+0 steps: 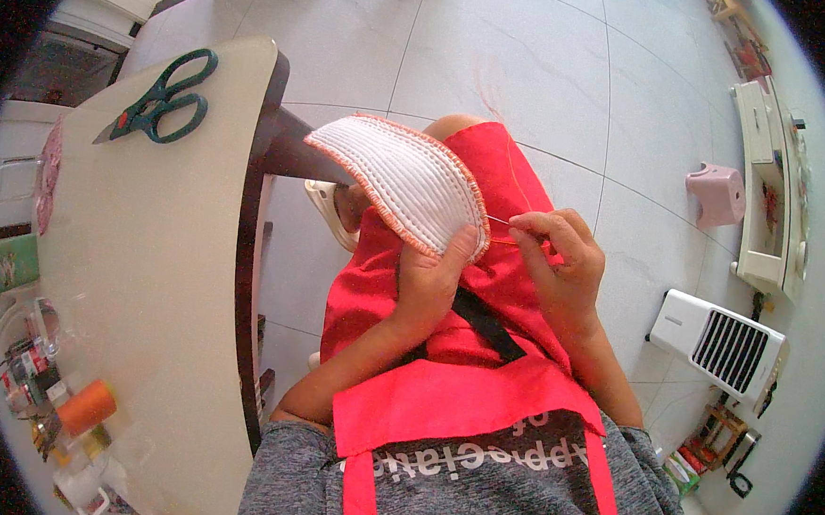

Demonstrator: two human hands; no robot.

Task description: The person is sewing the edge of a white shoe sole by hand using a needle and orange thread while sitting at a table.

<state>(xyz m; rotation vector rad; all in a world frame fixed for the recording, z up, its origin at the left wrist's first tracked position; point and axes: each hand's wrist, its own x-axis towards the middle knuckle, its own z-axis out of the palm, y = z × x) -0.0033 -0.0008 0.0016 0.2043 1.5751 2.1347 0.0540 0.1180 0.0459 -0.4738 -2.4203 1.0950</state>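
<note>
My left hand (431, 280) grips the lower end of a white stitched insole (410, 179), its thumb lying on top. Orange thread edges the insole, and rows of stitches run along its ribbed face. To the right of it, my right hand (561, 256) pinches a thin needle (498, 219) between thumb and fingertips; the needle points at the insole's edge. Whether its tip touches the fabric is hard to tell. Orange thread (514, 164) trails upward from near my right fingers, and another strand runs from the insole's edge to that hand. A red apron (446, 401) covers my lap.
On the table (201, 244) to the left lie green-handled scissors (174, 105) and an orange thread spool (86, 407), with assorted small items along its far side. A pink stool (715, 196) and a white air cooler (719, 347) stand on the tiled floor to the right.
</note>
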